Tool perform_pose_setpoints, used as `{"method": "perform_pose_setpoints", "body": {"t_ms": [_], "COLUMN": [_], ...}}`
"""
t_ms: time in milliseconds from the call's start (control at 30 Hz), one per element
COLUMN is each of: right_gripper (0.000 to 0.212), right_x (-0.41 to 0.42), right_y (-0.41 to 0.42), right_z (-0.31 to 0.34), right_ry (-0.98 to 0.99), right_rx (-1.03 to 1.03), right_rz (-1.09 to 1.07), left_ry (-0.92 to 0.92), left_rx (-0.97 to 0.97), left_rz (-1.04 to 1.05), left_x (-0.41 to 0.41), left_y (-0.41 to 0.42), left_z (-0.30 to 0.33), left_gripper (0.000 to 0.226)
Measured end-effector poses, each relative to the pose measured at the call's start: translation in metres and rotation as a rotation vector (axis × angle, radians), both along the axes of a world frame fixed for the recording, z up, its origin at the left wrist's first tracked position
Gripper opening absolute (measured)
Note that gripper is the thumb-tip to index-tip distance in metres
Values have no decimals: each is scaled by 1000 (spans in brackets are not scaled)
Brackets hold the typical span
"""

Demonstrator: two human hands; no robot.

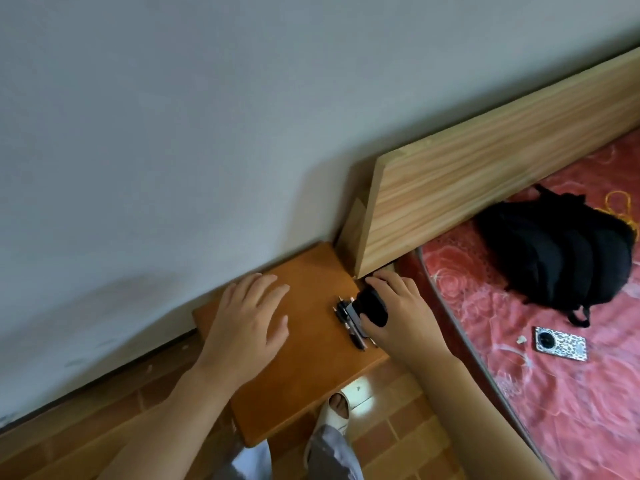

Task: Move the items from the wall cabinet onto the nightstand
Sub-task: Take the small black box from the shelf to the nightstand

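The right hand (394,306) curled round a small black rounded object (372,306), thumb at its near side and fingers over the far side, holding it down at the right edge of the orange-brown wooden nightstand tabletop (304,393). What the object was could not be told. Touching its left side lay a small bundle of dark pens (348,322), their long axis running from the wall side toward the person, roughly parallel to the tabletop's right edge. The left hand (247,320) rested flat on the tabletop with fingers spread and straight, holding nothing, well to the left of the pens.

The relation that mattered was this: both items already sat on the nightstand, hard against its right edge beside the pale pine headboard (485,188). The right hand was on them; the left was farther off. Release looked like the step in hand, and the black object seemed close enough to the edge that it might need nudging leftward, toward the free hand.
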State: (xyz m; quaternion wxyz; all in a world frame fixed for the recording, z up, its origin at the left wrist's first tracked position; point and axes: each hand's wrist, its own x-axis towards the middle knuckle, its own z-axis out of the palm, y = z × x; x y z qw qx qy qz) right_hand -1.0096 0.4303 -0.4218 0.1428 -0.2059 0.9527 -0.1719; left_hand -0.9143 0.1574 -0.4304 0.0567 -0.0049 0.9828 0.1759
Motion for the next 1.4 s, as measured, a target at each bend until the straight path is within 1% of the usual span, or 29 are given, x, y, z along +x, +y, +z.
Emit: {"method": "perform_pose_setpoints", "body": {"t_ms": [100, 233, 300, 400, 567, 800, 1133, 1400], "right_gripper": [74, 63, 63, 63, 63, 62, 61, 72], "right_x": [-10, -22, -30, -42, -58, -65, -63, -59], "right_y": [-10, -22, -29, -40, -58, -75, -84, -87], "right_z": [-41, -97, -122, -155, -198, -221, -238, -238], "right_ry": [-28, -38, -39, -36, 0, 29, 53, 5], "right_rx": [8, 15, 19, 11, 9, 24, 49, 99], "right_rz": [-36, -40, -45, -33, 0, -14, -30, -53], "left_ry": [-28, -79, -112, -125, -134, -177, -181, -176], "left_rx": [17, 35, 30, 33, 46, 68, 107, 118], "left_rz": [-28, -70, -74, -76, -89, -53, -26, -29], "left_x": [-10, -19, -19, -19, -18, -10, -5, -5], "left_y": [-2, -5, -7, -11, -16, -21, -25, -23], "left_z": [-47, -109, -134, -165, -200, -221, -221, -216], "left_gripper": [49, 50, 50, 51, 53, 54, 53, 53]}}
